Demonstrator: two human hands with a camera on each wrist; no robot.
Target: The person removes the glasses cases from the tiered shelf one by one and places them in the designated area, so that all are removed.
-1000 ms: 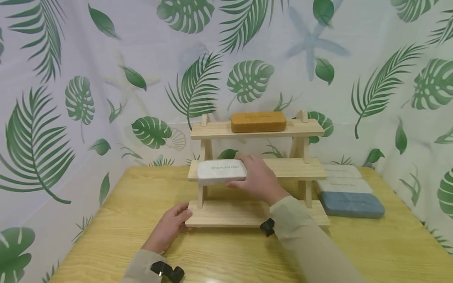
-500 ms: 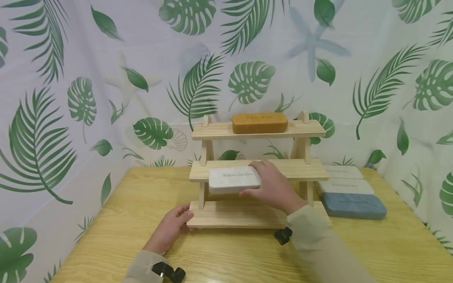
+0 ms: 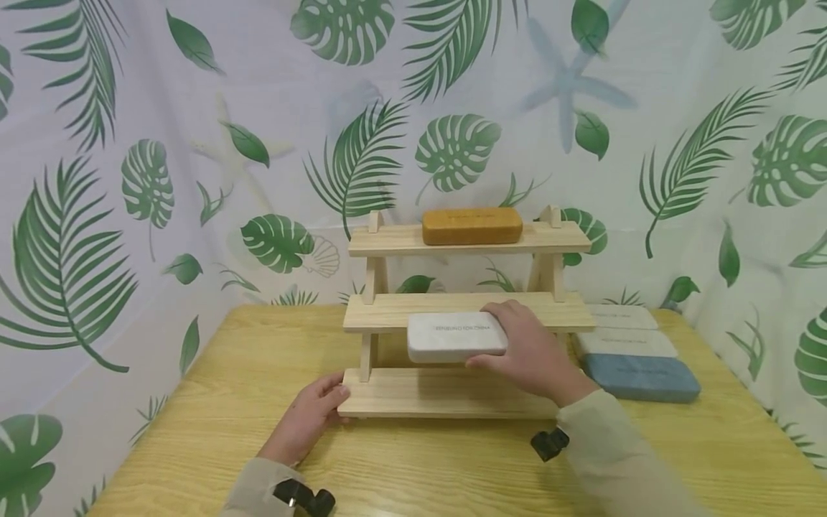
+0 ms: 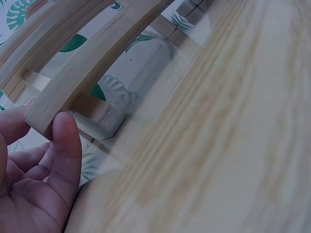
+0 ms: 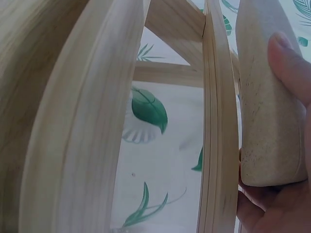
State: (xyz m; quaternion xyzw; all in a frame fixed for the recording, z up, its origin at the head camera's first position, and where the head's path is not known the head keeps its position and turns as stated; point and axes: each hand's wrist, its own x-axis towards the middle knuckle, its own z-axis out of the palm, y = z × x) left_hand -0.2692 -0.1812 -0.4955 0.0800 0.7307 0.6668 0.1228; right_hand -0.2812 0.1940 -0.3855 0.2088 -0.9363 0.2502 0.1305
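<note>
A three-tier wooden shelf stand (image 3: 452, 395) stands on the table. At the left end of its bottom board, my left hand (image 3: 306, 420) pinches the board between thumb and fingers, also plain in the left wrist view, where the hand (image 4: 41, 170) grips the board's corner. My right hand (image 3: 533, 352) holds a white glasses case (image 3: 455, 337) by its right end, in front of the middle board. In the right wrist view, the thumb lies on the case (image 5: 272, 111), beside the boards. An orange glasses case (image 3: 472, 227) lies on the top board.
Right of the stand, a blue glasses case (image 3: 639, 378) and two whitish cases (image 3: 636, 342) lie on the wood-grain table (image 3: 213, 359). A leaf-printed cloth (image 3: 271, 143) hangs behind and at both sides.
My right hand has moved right and slightly lower with the white glasses case. The left hand keeps its grip on the bottom board.
</note>
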